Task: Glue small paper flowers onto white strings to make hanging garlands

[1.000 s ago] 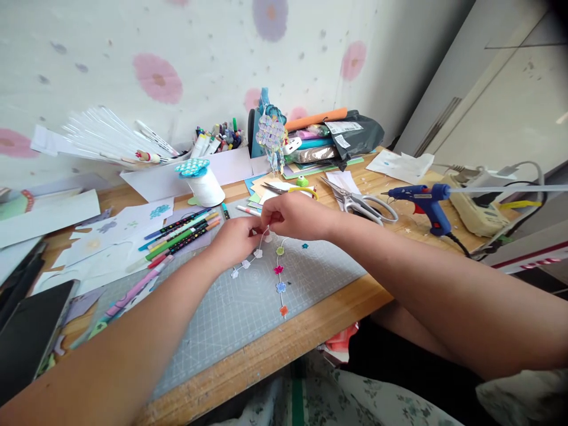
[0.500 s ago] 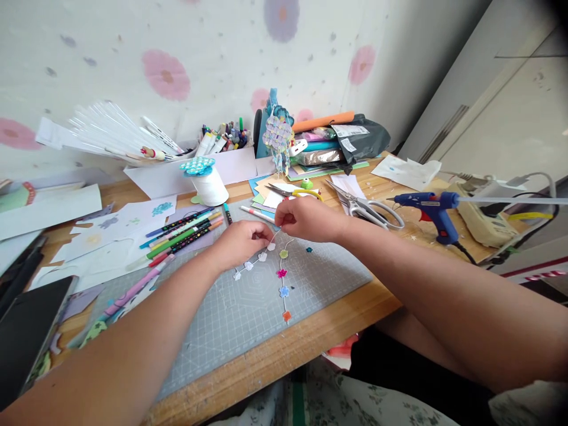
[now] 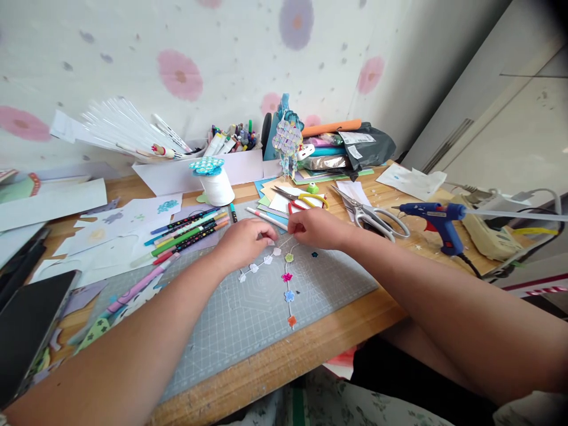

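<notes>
My left hand [image 3: 242,241] and my right hand [image 3: 316,228] rest close together on the grey cutting mat [image 3: 248,313], fingers pinched on a thin white thread. Two strands of small paper flowers lie below them. The white flower strand [image 3: 260,265] runs down-left from my left hand. The coloured flower strand [image 3: 289,287] runs straight down towards the mat's near edge. A tiny dark flower [image 3: 315,255] lies loose just right of the strands.
Coloured markers [image 3: 189,231] lie left of the hands; a white spool [image 3: 216,183] stands behind. Red-handled scissors [image 3: 299,200], large grey scissors [image 3: 370,213] and a blue glue gun [image 3: 437,216] lie to the right. Papers and a dark tablet [image 3: 26,328] fill the left.
Both hands have come down from slightly above the mat onto it, laying the tops of the flower strands flat. The view has shifted a little.
</notes>
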Tool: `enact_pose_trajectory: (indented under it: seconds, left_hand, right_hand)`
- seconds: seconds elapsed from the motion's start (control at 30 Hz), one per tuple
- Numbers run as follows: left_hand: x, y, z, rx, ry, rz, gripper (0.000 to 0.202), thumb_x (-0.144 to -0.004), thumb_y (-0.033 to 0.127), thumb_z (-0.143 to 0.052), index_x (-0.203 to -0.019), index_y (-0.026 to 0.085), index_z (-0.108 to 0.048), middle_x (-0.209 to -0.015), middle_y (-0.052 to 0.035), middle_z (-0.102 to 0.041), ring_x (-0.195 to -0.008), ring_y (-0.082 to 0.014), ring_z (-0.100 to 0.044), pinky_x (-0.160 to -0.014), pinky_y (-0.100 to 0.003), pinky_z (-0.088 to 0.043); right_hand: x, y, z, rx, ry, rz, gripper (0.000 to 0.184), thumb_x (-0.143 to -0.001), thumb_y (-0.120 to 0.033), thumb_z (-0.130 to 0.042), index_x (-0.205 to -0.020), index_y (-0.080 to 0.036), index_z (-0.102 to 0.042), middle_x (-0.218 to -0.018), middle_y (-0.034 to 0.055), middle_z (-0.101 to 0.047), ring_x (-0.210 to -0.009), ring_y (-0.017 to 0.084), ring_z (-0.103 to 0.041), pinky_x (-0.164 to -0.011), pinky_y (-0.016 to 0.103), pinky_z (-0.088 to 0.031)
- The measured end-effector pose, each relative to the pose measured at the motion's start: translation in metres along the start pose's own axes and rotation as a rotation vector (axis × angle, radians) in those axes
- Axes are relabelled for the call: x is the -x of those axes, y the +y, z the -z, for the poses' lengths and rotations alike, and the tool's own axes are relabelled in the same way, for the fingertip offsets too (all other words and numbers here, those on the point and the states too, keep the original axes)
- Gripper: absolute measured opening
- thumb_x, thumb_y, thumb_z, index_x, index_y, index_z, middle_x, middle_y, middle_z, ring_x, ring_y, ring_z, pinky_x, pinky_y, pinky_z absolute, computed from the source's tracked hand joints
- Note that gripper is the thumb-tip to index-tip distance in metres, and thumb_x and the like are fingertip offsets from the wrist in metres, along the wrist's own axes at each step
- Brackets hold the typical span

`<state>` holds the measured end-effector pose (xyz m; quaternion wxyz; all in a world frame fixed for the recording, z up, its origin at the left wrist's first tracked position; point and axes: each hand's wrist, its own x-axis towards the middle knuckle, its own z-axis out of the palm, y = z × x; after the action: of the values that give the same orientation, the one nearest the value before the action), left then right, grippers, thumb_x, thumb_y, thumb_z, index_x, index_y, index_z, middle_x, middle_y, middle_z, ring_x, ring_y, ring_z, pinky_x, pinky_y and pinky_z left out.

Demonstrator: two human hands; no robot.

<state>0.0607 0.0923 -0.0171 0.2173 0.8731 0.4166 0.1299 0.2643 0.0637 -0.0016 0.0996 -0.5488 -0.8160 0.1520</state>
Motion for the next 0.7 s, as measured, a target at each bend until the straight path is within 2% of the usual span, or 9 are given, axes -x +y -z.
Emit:
enact_pose_trajectory:
  seconds: [0.13,0.27,0.37,0.43,0.5,0.57,0.63,0.7]
  left_hand:
    - [0.005,-0.001,0.006,-0.055,0.059,0.014,0.019,-0.079,0.018,-0.052,-0.083,0.022,-0.071,-0.09,-0.0015,-0.071,-0.083,-0.0191,-0.061,-0.074,-0.032,-0.043]
    - [0.021,0.001,0.011,-0.113,0.061,-0.014,0.019,-0.08,0.017,-0.052,-0.082,0.023,-0.07,-0.088,-0.0015,-0.07,-0.086,-0.0204,-0.06,-0.08,-0.035,-0.041]
    - [0.042,-0.001,0.015,-0.182,0.06,-0.025,0.019,-0.083,0.019,-0.05,-0.085,0.023,-0.069,-0.09,-0.0016,-0.07,-0.089,-0.0209,-0.06,-0.08,-0.036,-0.042]
    - [0.056,-0.004,0.018,-0.233,0.069,-0.018,0.019,-0.084,0.021,-0.05,-0.086,0.023,-0.068,-0.09,-0.0014,-0.069,-0.09,-0.0219,-0.06,-0.08,-0.037,-0.042]
    - [0.067,-0.008,0.02,-0.271,0.07,-0.017,0.019,-0.085,0.021,-0.05,-0.089,0.024,-0.069,-0.091,-0.0014,-0.069,-0.091,-0.0228,-0.06,-0.079,-0.038,-0.041]
    - [0.073,-0.01,0.021,-0.287,0.053,-0.03,0.021,-0.086,0.021,-0.05,-0.094,0.025,-0.069,-0.094,-0.0014,-0.068,-0.093,-0.0236,-0.059,-0.08,-0.039,-0.041]
    - [0.076,-0.01,0.021,-0.291,0.022,-0.062,0.024,-0.086,0.02,-0.051,-0.1,0.028,-0.069,-0.097,-0.0013,-0.067,-0.095,-0.0239,-0.057,-0.082,-0.04,-0.04]
    - [0.076,-0.009,0.02,-0.292,-0.003,-0.1,0.027,-0.086,0.018,-0.051,-0.103,0.029,-0.069,-0.098,-0.001,-0.066,-0.095,-0.0234,-0.056,-0.083,-0.04,-0.04]
  right_hand:
    - [0.0,0.003,-0.003,0.027,-0.003,0.011,0.023,-0.074,-0.011,-0.052,-0.085,-0.02,-0.071,-0.084,0.0037,-0.071,-0.074,0.016,-0.06,-0.064,0.025,-0.04]
    - [0.001,0.003,-0.005,0.046,0.002,0.047,0.021,-0.075,-0.012,-0.054,-0.084,-0.019,-0.072,-0.09,0.0052,-0.071,-0.082,0.018,-0.062,-0.071,0.026,-0.043]
    - [0.007,0.002,0.004,0.051,0.045,0.079,0.02,-0.077,-0.014,-0.057,-0.089,-0.02,-0.071,-0.097,0.006,-0.069,-0.087,0.019,-0.061,-0.076,0.028,-0.044]
    - [0.018,0.003,0.016,0.057,0.096,0.097,0.019,-0.08,-0.015,-0.056,-0.092,-0.02,-0.07,-0.101,0.0068,-0.067,-0.091,0.02,-0.061,-0.08,0.031,-0.045]
    - [0.036,0.007,0.034,0.048,0.152,0.107,0.018,-0.083,-0.019,-0.054,-0.094,-0.02,-0.068,-0.1,0.0073,-0.066,-0.091,0.02,-0.061,-0.081,0.032,-0.046]
    - [0.063,0.016,0.05,-0.007,0.224,0.088,0.017,-0.085,-0.026,-0.053,-0.093,-0.02,-0.067,-0.094,0.0065,-0.066,-0.082,0.018,-0.062,-0.074,0.03,-0.047]
    - [0.099,0.029,0.061,-0.051,0.299,-0.037,0.021,-0.085,-0.035,-0.053,-0.093,-0.022,-0.066,-0.091,0.0056,-0.067,-0.076,0.018,-0.062,-0.069,0.032,-0.048]
    - [0.14,0.046,0.063,-0.041,0.42,-0.235,0.023,-0.081,-0.044,-0.056,-0.087,-0.026,-0.068,-0.086,0.0047,-0.068,-0.075,0.022,-0.062,-0.067,0.036,-0.047]
